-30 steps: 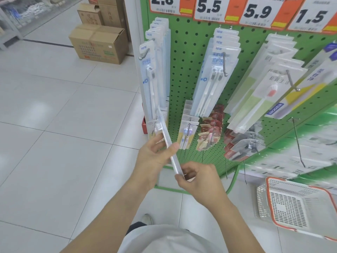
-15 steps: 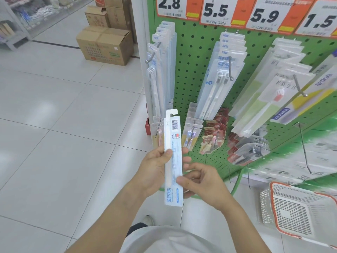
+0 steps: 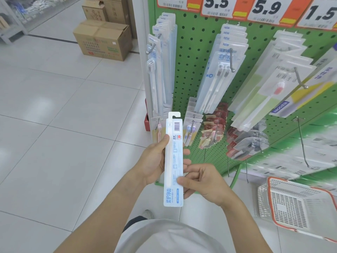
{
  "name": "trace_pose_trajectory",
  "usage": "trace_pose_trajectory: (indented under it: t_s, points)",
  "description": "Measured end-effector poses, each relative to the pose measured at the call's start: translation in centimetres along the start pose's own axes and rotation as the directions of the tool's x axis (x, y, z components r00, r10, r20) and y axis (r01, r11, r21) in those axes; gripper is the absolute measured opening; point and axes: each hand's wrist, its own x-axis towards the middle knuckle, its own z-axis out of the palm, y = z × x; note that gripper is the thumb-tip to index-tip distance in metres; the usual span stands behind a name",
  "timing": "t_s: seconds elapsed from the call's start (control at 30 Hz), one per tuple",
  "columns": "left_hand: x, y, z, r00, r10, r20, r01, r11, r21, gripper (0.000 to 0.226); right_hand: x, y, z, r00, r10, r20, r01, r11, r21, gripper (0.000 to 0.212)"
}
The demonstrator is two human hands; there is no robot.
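Observation:
A long white and blue toothbrush pack [image 3: 173,157] stands upright in front of me, its back with the barcode facing me. My left hand [image 3: 155,161] grips its left edge, thumb on the front and fingers behind. My right hand [image 3: 202,181] pinches the pack's lower right edge between thumb and fingers. Just behind the pack hangs a row of the same kind of toothbrush packs [image 3: 160,70] on a hook at the left end of the green pegboard [image 3: 193,57].
More toothbrush packs [image 3: 222,70] and small red packs [image 3: 215,128] hang on hooks to the right. A white and orange shopping basket [image 3: 295,203] sits on the floor at lower right. Cardboard boxes [image 3: 104,39] stand on the tiled floor at upper left.
The pack was edge-on and tilted a second ago; now it is turned upright with its back to me. My right hand has shifted from its bottom end to its lower right edge.

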Motion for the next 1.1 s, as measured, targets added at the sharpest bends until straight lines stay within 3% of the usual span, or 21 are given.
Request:
trace_pose_trajectory:
  t_s: [0.2, 0.37, 0.5, 0.57, 0.67, 0.7, 0.83, 0.97, 1.1]
  points:
    - [0.1, -0.5, -0.5, 0.999, 0.028, 0.032, -0.026, 0.996, -0.080, 0.054, -0.3, 0.5, -0.1, 0.999, 0.010, -0.045, -0.006, 0.997, 0.077, 0.022]
    - [-0.2, -0.5, -0.5, 0.995, 0.081, 0.053, -0.082, 0.996, 0.028, 0.038, -0.7, 0.8, -0.5, 0.996, 0.036, -0.080, -0.027, 0.993, 0.112, 0.026]
    - [-0.2, -0.6, -0.1, 0.984, 0.157, 0.087, -0.160, 0.987, 0.025, 0.033, -1.0, 0.8, -0.1, 0.999, 0.034, -0.034, -0.029, 0.991, 0.133, 0.017]
    - [-0.2, -0.6, 0.1, 0.975, 0.214, 0.059, -0.217, 0.974, 0.061, 0.033, -1.1, 0.8, 0.1, 0.997, 0.068, -0.034, -0.062, 0.985, 0.160, 0.029]
    - [-0.1, -0.6, 0.3, 0.959, 0.283, 0.021, -0.283, 0.949, 0.141, 0.051, -1.3, 0.7, 0.3, 0.995, 0.104, -0.005, -0.099, 0.959, 0.265, 0.060]
    - [-0.2, -0.6, 0.4, 0.952, 0.307, 0.015, -0.305, 0.939, 0.159, 0.051, -1.4, 0.5, 0.4, 0.996, 0.094, -0.006, -0.089, 0.959, 0.269, 0.061]
    - [-0.3, 0.1, 0.0, 0.932, 0.364, 0.010, -0.359, 0.916, 0.180, 0.049, -1.7, 0.5, 0.6, 1.000, 0.026, -0.011, -0.025, 0.995, 0.095, 0.033]
    - [-0.6, 1.0, 0.1, 0.925, 0.375, 0.064, -0.379, 0.896, 0.233, 0.042, -1.6, 0.6, 1.1, 0.999, -0.004, -0.047, 0.005, 1.000, 0.009, 0.067]
    - [-1.3, 2.8, 0.9, 0.888, 0.442, 0.127, -0.447, 0.768, 0.458, 0.027, -0.1, 0.0, 0.9, 0.983, -0.137, -0.121, 0.127, 0.988, -0.084, 0.052]
